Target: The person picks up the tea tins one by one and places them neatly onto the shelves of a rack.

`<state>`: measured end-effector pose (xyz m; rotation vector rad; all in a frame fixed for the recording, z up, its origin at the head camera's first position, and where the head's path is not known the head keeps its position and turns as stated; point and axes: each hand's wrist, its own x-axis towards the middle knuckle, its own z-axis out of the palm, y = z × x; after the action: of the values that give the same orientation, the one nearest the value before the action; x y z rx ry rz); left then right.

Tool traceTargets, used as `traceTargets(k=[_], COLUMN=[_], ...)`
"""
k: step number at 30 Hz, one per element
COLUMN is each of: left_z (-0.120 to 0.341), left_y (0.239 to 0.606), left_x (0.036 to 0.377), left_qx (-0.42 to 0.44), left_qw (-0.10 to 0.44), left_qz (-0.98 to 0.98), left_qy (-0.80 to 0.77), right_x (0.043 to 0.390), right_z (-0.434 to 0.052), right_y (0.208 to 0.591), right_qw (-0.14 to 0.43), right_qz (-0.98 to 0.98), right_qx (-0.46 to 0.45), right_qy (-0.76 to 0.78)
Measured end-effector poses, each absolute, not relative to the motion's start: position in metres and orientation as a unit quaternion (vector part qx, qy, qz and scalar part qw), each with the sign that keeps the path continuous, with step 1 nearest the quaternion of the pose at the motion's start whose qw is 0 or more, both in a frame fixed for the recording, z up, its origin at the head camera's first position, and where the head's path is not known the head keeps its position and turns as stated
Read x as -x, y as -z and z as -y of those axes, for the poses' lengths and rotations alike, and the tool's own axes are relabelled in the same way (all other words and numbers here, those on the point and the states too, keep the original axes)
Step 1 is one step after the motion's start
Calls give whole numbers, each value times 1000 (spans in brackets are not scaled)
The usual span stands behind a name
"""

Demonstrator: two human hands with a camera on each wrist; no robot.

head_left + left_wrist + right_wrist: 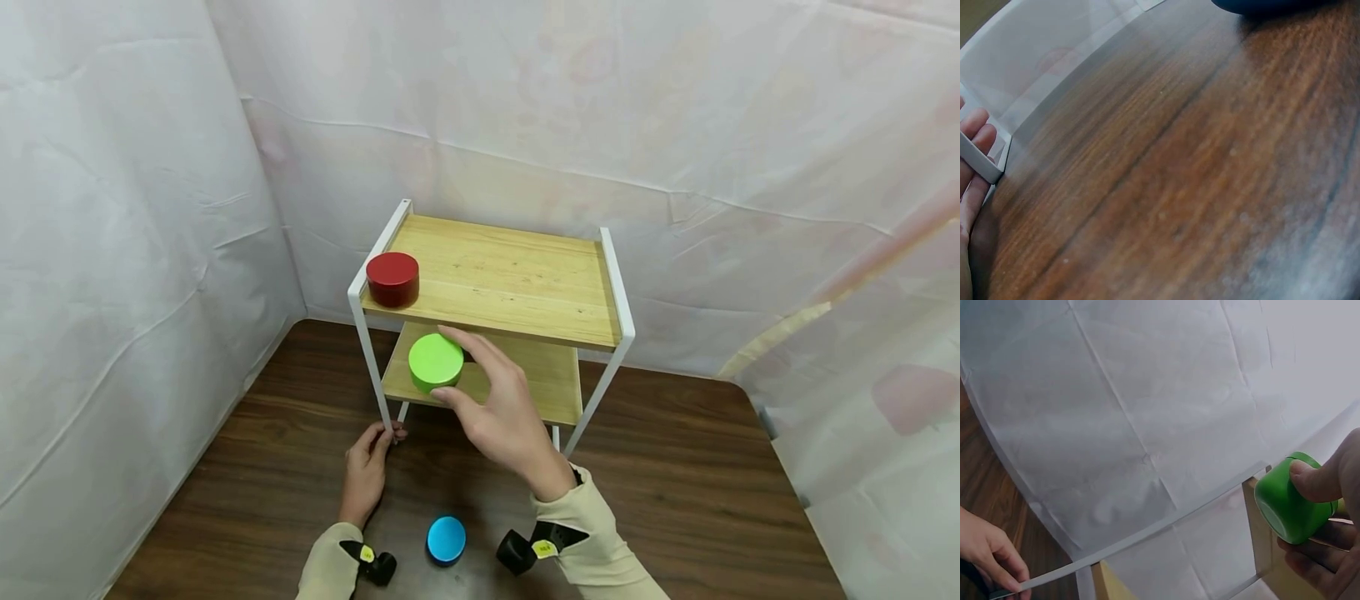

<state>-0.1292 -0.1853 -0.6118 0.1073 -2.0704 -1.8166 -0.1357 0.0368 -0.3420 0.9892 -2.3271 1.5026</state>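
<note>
A small two-tier wooden shelf with a white metal frame [619, 293] stands on a dark wooden table. My right hand [495, 400] grips a round green container [436, 362] [1290, 501] between thumb and fingers, in front of the lower shelf. My left hand [370, 467] holds the base of the shelf's front left leg [378, 392] [977, 157], fingers curled round it. A red round container [392, 277] sits on the top shelf at its front left corner. A blue round container [446, 539] lies on the table between my forearms.
White cloth sheets [112, 208] wall in the table on the left, back and right. The wooden table [675, 467] stretches bare to the right of the shelf. Most of the top shelf board [517, 275] is bare wood.
</note>
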Motion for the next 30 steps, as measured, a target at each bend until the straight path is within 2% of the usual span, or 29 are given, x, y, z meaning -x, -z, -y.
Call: traceTargets(k=[19,30], left_z=[185,185], left_y=[611,609], left_x=[128,126], left_qx=[-52,-46], left_qw=[188,189], left_qz=[732,734], left_qy=[653,650], right_x=[147,160], right_z=[-33,-32], right_y=[303,291], right_qw=[154,164], right_qz=[764,766], right_qx=[-368,-361], right_qy=[-507,-506])
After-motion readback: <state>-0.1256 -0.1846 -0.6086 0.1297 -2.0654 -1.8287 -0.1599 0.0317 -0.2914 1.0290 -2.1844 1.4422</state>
